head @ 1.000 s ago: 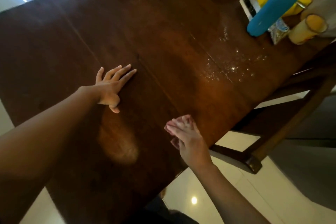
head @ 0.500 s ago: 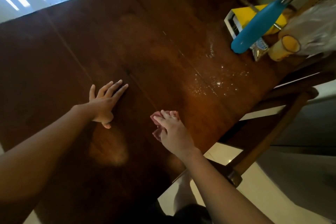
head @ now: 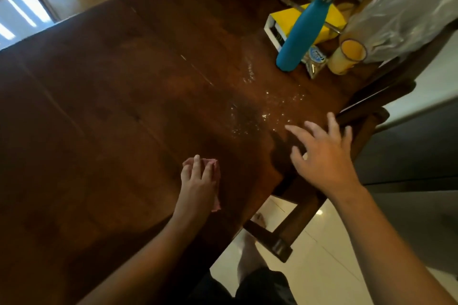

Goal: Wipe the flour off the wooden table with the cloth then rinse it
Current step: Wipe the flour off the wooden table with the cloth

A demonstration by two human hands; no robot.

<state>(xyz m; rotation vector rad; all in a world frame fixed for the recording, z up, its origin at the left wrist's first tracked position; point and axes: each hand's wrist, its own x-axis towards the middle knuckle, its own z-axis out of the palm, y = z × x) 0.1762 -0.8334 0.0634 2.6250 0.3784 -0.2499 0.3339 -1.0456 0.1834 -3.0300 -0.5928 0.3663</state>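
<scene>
Your left hand (head: 197, 182) presses flat on one cloth (head: 216, 173), which is mostly hidden under it. Your right hand (head: 324, 156) is spread and empty, just beside the one flour patch (head: 260, 112) on the table (head: 111, 119).

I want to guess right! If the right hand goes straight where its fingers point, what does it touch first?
Probably the spilled flour on the table; the open right hand is just short of it, height unclear.
</scene>
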